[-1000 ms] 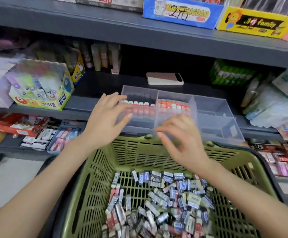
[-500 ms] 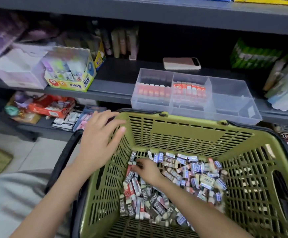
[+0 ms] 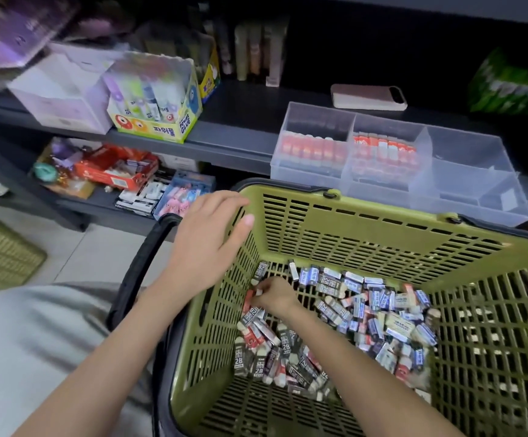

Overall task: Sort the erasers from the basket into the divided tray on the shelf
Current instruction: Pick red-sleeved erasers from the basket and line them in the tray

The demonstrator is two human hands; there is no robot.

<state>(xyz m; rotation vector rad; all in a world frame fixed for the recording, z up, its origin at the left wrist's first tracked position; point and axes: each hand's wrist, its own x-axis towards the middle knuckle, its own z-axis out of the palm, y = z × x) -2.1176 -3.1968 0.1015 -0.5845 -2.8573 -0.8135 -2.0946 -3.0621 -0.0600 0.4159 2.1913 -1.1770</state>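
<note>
Our right hand [image 3: 275, 298] pinches a red-sleeved eraser [image 3: 247, 300] in the green plastic basket [image 3: 366, 222]; the clear divided tray [image 3: 464, 165] lies beyond.

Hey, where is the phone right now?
Head view, upper right of centre: the phone lies flat on the dark shelf, just behind the clear divided tray and left of the green packs.

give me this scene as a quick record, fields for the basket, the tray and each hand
basket: green, slotted, holds a loose pile of erasers
divided tray: clear, on the shelf behind the basket; two left compartments hold rows of red-sleeved erasers
left hand: open, fingers straight, over the basket's left rim
right hand: down in the basket, pinching a red eraser
also on shelf: phone
</note>
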